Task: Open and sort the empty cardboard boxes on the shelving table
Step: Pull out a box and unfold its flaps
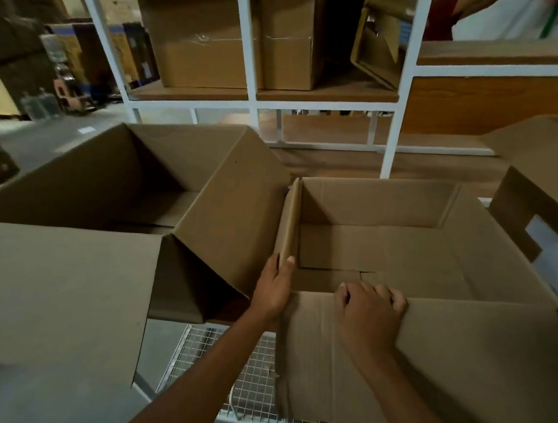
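Note:
An open, empty cardboard box (404,252) stands in front of me on the wire-mesh table (252,391). My left hand (273,286) grips its upright left flap near the front corner, thumb inside. My right hand (368,310) curls over the fold of the near flap, which hangs down toward me. A second, larger open box (157,178) sits directly to the left, its right flap leaning against the first box.
A white shelving rack (251,36) behind holds several taped and open boxes. Another box (555,192) with a white label stands at the right. A person in a red top (443,15) is behind the rack. Grey floor lies at the left.

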